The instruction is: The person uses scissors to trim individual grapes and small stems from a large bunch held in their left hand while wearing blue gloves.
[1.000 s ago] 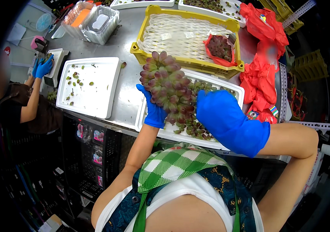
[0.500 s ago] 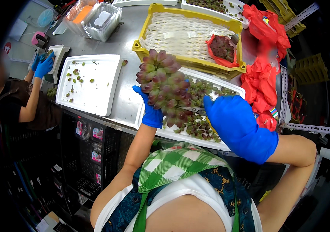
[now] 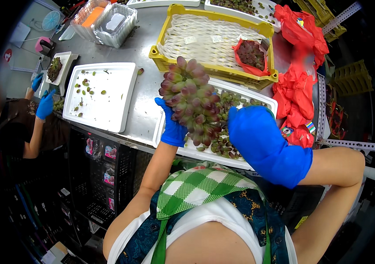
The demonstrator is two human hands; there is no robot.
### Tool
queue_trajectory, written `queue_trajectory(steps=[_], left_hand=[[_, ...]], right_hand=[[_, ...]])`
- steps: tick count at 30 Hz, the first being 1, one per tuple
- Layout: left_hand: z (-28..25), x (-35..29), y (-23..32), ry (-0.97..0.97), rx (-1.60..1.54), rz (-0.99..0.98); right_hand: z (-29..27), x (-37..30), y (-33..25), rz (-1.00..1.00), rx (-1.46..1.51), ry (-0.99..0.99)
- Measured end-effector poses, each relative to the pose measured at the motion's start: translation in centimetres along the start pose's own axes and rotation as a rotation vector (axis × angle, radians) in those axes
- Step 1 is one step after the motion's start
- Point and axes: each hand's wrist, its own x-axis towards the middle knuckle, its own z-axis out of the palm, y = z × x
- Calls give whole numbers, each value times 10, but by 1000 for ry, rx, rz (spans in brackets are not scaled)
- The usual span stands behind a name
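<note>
A large bunch of purple-green grapes (image 3: 192, 99) rests in my left hand (image 3: 173, 131), whose blue-gloved fingers curl round its left and underside. Close against the bunch's right side is my right hand (image 3: 258, 141), also gloved in blue, closed with its back toward me. The scissors it held a moment earlier are now hidden behind the hand and fruit. Below both hands lies a white tray (image 3: 196, 155), partly covered by the bunch, with many loose grapes (image 3: 229, 102) in it.
Beyond stands a yellow crate (image 3: 209, 74) with white foam netting (image 3: 214, 31) and a red bag (image 3: 245, 66) of grapes. Crumpled red bags (image 3: 297, 88) lie right. Left are another white tray (image 3: 104, 110), clear plastic boxes (image 3: 121, 37) and a co-worker's gloved hand (image 3: 45, 105).
My right hand has moved slightly left, closer to the bunch, and the scissor blades have gone from sight. The bunch has turned slightly. The co-worker's hands have left the grapes at the far left.
</note>
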Motion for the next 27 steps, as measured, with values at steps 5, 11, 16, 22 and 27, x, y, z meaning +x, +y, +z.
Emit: queue_trajectory(steps=[5,11,16,22,27], left_hand=[[0,0,-3,4,-18,-9],[-3,-3,0,9,-28,-19],[-6,-10,4,-12,-21,-64],[-8,-18,9,-28,6,-128],[-8,-20,11,-35,2,-144]], right_hand=[[-1,3,2,-56,167,-22],[-5,-1,10,-150,255,2],[-4,-11,10,-45,219,24],[-2,-17,9,38,240,29],[1,-19,6,19,272,-38]])
